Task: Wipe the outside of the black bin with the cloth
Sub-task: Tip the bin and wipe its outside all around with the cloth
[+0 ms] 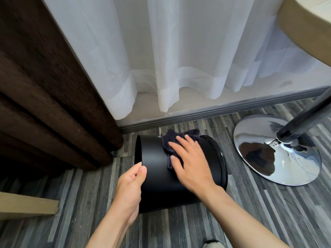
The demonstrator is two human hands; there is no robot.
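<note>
1. The black bin (161, 169) lies on its side on the grey plank floor (250, 212), just near of the skirting below the white sheer curtain (161, 51). One circular end faces left, the ridged end faces right; I cannot tell which end is the mouth.
2. The left hand (130, 187) is clamped on the bin's left rim, thumb on the outer wall and fingers curled round the edge, steadying it.
3. The right hand (189, 158) lies flat with fingers spread apart, pressing the dark cloth (172, 140) against the top of the bin's wall toward the far side. It grips nothing; the cloth is held only by palm pressure.
4. Judgement: wiping is under way, with the upper wall being covered. The near side and the part resting on the floor probably need a turn of the bin to reach.
5. Risks from here:
   - The bin is round and could roll away toward the skirting if the left hand slackens while the right pushes.
   - The cloth is bunched at its far edge, so a stroke could slide the palm off it.
   - The chrome stool base (277, 151) stands near on the right; a long sweep or a rolling bin could knock against it.
   - The brown curtain (44, 95) hangs close on the left and could catch the rim as the bin turns.
</note>
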